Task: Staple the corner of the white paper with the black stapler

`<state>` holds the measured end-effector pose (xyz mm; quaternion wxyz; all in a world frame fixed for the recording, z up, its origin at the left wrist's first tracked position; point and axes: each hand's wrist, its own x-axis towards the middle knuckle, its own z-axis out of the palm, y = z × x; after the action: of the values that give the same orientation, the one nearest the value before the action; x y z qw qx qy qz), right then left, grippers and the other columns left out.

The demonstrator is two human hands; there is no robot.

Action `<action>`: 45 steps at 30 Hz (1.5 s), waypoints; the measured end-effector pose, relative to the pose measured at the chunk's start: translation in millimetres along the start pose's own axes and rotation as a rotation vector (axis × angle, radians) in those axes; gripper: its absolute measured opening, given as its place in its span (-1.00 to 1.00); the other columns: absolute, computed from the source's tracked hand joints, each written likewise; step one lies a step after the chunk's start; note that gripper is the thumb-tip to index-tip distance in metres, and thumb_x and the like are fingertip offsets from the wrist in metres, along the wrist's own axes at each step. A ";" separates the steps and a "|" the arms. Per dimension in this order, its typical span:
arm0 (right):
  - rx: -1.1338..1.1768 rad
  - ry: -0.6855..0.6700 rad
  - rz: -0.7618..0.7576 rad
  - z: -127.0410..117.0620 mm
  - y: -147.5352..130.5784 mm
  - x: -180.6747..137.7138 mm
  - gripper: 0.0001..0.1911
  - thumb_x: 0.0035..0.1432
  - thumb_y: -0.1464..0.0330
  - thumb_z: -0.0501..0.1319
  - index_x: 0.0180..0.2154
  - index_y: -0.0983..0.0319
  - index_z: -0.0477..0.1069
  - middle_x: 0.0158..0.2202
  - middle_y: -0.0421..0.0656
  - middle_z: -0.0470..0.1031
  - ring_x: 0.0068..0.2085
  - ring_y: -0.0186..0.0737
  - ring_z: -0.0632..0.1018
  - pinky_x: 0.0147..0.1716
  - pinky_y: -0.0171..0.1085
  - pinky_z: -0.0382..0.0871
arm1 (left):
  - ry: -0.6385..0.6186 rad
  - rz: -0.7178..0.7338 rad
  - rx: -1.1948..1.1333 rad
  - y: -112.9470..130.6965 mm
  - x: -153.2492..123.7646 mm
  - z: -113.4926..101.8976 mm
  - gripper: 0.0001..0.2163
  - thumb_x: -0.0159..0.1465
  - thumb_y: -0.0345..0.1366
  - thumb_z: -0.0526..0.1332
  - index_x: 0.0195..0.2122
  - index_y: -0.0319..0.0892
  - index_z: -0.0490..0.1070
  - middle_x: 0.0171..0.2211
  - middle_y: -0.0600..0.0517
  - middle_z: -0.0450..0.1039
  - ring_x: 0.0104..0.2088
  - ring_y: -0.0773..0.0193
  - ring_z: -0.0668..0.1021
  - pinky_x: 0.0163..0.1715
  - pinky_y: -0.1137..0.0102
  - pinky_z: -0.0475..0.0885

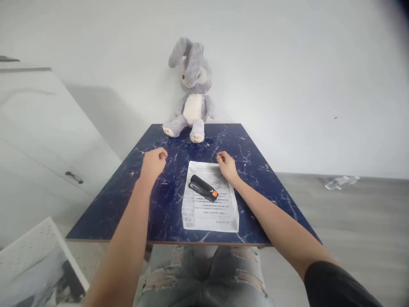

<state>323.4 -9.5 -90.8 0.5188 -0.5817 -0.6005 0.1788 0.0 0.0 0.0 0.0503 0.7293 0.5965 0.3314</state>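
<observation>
Loosely curled, the left hand (154, 163) rests on the dark blue, white-veined marble-look table (166, 209), to the left of the paper, with nothing visible in it; the palm is hidden, so I cannot tell how tightly the fingers close. Bent fingers also mark the right hand (226, 165), at the upper right corner of the white printed paper sheet (211, 222); no held thing shows, and how far that grip closes, or whether it touches the paper, is unclear.

On the sheet, slightly above its middle, lies a black, elongated, stapler-like object with an orange patch at one end (203, 184), angled across the print. It looks stiff and fairly light, perhaps smooth enough to slide; a hold across the middle of its long body seems surest. The paper should be thin, limp and easily creased, best taken by an edge.

A thin dark loop along the object's near side is hard to make out and may be a separate item. The print is too blurred to read, and the sheet's upper right corner is partly covered.
</observation>
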 end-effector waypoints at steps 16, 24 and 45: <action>-0.107 -0.137 -0.082 7.9 2.1 -2.1 -0.55 0.22 0.20 0.12 -0.58 0.16 -0.06 -0.62 -0.32 0.00 -0.51 -0.33 0.11 -0.43 -0.26 0.05 | 0.153 -0.011 0.169 -63.2 42.2 92.3 -0.62 0.30 -0.47 0.06 0.09 -0.27 0.48 0.15 -0.29 0.42 0.18 -0.07 0.47 0.22 0.11 0.35; -0.127 -0.224 -0.110 9.0 1.4 -5.6 -0.57 0.20 0.23 0.12 -0.61 0.17 -0.01 -0.63 -0.31 0.05 -0.52 -0.34 0.14 -0.42 -0.28 0.08 | -0.136 -0.075 0.279 -74.8 41.9 107.1 -0.53 0.41 -0.29 0.04 0.31 -0.23 0.35 0.40 -0.32 0.22 0.41 -0.26 0.23 0.33 -0.27 0.10; -0.211 0.305 0.036 -61.6 22.0 25.9 -0.53 0.33 0.14 0.10 -0.57 0.14 0.02 -0.62 -0.28 0.09 -0.48 -0.30 0.15 -0.42 -0.25 0.08 | -0.061 0.021 0.322 -61.5 39.2 96.7 -0.64 0.28 -0.40 0.10 -0.01 -0.34 0.61 -0.15 -0.31 0.56 -0.09 -0.14 0.57 0.06 0.04 0.44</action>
<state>391.3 -4.8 -73.6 0.5367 -0.6639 -0.5196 0.0340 3.7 84.0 -87.2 -0.0525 0.7439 0.6323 0.2099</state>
